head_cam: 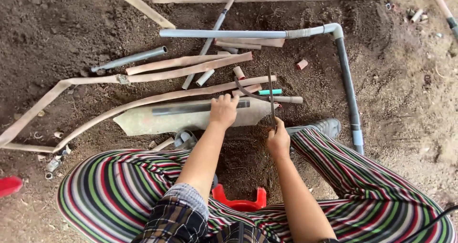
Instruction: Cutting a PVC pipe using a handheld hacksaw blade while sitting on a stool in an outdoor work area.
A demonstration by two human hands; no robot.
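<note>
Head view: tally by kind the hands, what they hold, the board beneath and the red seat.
Hands: 2, left hand and right hand
Saw: 1, in the right hand
Pipe: 1, dark, under the left hand
Board: 1, pale, under the pipe
Stool: 1, red
Total: 6

We count two hands (224, 110), one hacksaw (271, 97), one slab (143, 121), one dark pipe (181, 109), one elbow pipe (238, 33) and one red stool (241, 202).
</note>
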